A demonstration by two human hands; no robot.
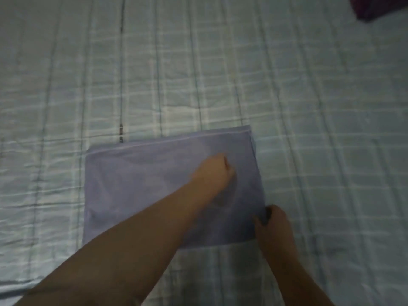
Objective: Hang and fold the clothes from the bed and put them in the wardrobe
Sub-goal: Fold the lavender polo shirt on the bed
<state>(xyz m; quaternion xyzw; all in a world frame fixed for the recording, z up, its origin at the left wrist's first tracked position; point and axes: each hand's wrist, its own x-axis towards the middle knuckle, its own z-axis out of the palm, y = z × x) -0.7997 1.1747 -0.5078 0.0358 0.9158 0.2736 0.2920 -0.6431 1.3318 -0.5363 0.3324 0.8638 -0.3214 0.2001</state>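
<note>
Lying flat on the bed, the folded blue cloth is pressed by the clenched left hand while its right edge is pinched by the right hand, and the next fold is probably best made with edges aligned.

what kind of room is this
Most likely a bedroom: a checked bedspread fills the view, a folded blue cloth lies on it under the left hand, and a dark garment sits far right.
</note>
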